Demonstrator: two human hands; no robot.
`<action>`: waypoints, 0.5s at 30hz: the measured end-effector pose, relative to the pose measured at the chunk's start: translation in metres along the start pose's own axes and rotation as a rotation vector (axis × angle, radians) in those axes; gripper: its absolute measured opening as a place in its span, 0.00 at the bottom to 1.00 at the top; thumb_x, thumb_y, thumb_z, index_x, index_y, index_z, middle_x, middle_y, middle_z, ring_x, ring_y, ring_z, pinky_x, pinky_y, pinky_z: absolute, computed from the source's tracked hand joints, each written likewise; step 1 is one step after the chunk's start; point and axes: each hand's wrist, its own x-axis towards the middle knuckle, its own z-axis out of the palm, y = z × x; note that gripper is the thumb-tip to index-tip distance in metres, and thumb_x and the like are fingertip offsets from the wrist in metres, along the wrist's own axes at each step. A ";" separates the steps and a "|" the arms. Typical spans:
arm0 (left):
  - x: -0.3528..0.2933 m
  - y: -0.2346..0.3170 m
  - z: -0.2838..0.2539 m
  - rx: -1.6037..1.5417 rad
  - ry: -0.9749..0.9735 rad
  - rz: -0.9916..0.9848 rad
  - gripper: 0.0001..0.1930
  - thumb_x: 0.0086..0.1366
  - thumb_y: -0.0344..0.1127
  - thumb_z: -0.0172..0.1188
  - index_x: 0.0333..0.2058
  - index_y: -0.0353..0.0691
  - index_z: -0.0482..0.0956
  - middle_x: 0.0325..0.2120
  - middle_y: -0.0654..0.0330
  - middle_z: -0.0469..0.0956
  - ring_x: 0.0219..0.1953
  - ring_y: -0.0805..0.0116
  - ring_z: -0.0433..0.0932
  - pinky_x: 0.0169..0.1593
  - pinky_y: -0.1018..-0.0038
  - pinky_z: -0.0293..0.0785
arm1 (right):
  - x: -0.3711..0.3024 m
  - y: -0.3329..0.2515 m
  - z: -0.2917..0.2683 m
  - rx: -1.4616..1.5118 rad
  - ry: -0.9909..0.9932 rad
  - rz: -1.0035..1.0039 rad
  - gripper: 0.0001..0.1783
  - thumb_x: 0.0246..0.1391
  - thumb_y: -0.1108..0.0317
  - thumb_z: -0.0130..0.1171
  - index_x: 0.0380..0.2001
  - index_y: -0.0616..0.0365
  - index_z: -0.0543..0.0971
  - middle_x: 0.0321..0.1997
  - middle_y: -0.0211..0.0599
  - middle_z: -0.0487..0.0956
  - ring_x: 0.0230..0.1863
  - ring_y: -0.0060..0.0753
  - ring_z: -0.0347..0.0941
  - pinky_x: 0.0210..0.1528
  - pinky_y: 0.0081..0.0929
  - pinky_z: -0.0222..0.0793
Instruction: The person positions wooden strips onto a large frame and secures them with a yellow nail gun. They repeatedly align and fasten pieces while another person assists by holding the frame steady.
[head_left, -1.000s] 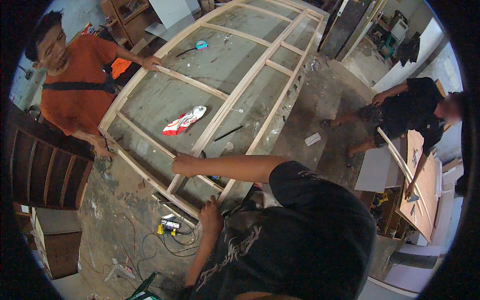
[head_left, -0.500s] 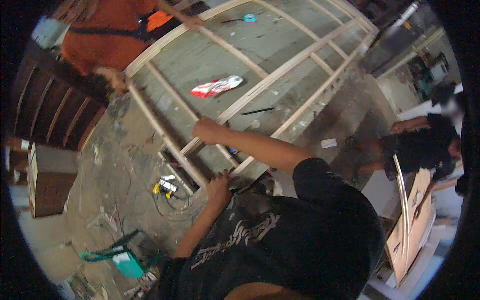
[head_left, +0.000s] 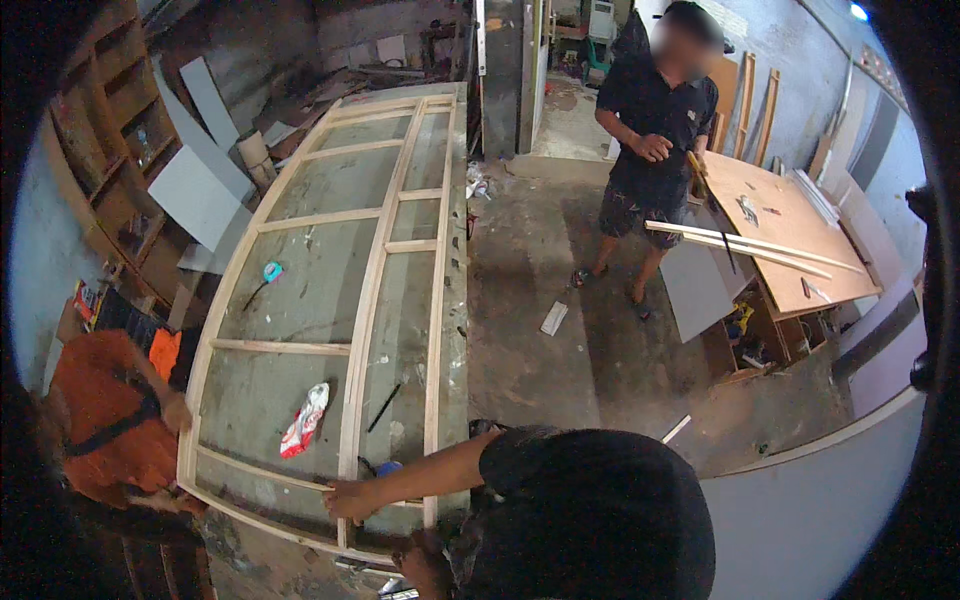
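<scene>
Wooden frame (head_left: 372, 285) lies on a grey surface from the upper middle to the lower left of the picture. Low in the picture, the right hand (head_left: 350, 498) has its fingers clamped on a crossbar, while the left hand (head_left: 425, 566) is at the near end, too dark to tell whether its fingers grip. Between the bars lie a red-and-white packet (head_left: 305, 422), a black stick (head_left: 384, 408) and a blue tape measure (head_left: 273, 271); at far left a co-worker in orange (head_left: 105, 425) leans beside it.
</scene>
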 end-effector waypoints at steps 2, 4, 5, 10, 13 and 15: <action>-0.002 -0.006 0.015 -0.007 0.007 -0.012 0.24 0.58 0.40 0.63 0.53 0.42 0.73 0.31 0.50 0.82 0.34 0.48 0.82 0.41 0.54 0.72 | 0.002 -0.008 -0.003 0.053 0.042 -0.021 0.25 0.39 0.54 0.71 0.40 0.52 0.76 0.47 0.38 0.74 0.59 0.44 0.66 0.60 0.54 0.59; -0.005 -0.008 0.024 -0.020 0.017 -0.025 0.22 0.59 0.40 0.62 0.51 0.42 0.73 0.30 0.51 0.82 0.34 0.49 0.82 0.41 0.55 0.72 | 0.006 -0.014 -0.001 -0.016 0.057 0.019 0.23 0.36 0.57 0.71 0.36 0.51 0.76 0.44 0.37 0.74 0.56 0.43 0.67 0.56 0.52 0.61; -0.006 -0.008 0.026 -0.033 0.030 -0.027 0.20 0.59 0.40 0.62 0.50 0.43 0.74 0.30 0.52 0.82 0.33 0.50 0.82 0.41 0.55 0.72 | 0.006 -0.014 0.001 -0.005 0.078 0.029 0.22 0.36 0.58 0.71 0.35 0.51 0.76 0.44 0.37 0.74 0.56 0.43 0.67 0.56 0.51 0.62; -0.003 0.017 -0.003 -0.022 0.106 -0.085 0.15 0.59 0.39 0.60 0.44 0.44 0.77 0.29 0.55 0.82 0.33 0.53 0.82 0.43 0.55 0.72 | 0.007 -0.016 -0.001 0.088 0.136 0.005 0.20 0.35 0.62 0.70 0.35 0.49 0.76 0.43 0.37 0.73 0.56 0.41 0.68 0.56 0.51 0.62; 0.002 0.038 -0.030 -0.025 -0.026 -0.148 0.16 0.59 0.39 0.60 0.46 0.45 0.77 0.31 0.54 0.83 0.35 0.53 0.82 0.46 0.55 0.71 | 0.004 -0.022 -0.013 0.042 -0.044 0.098 0.21 0.34 0.63 0.70 0.36 0.48 0.75 0.42 0.35 0.73 0.55 0.39 0.68 0.57 0.50 0.61; 0.002 0.046 -0.040 -0.062 0.020 -0.159 0.17 0.60 0.39 0.59 0.48 0.45 0.76 0.33 0.53 0.82 0.38 0.54 0.82 0.48 0.55 0.70 | 0.003 -0.026 -0.020 0.050 -0.032 0.084 0.22 0.34 0.63 0.70 0.37 0.48 0.75 0.41 0.34 0.73 0.55 0.38 0.68 0.57 0.50 0.61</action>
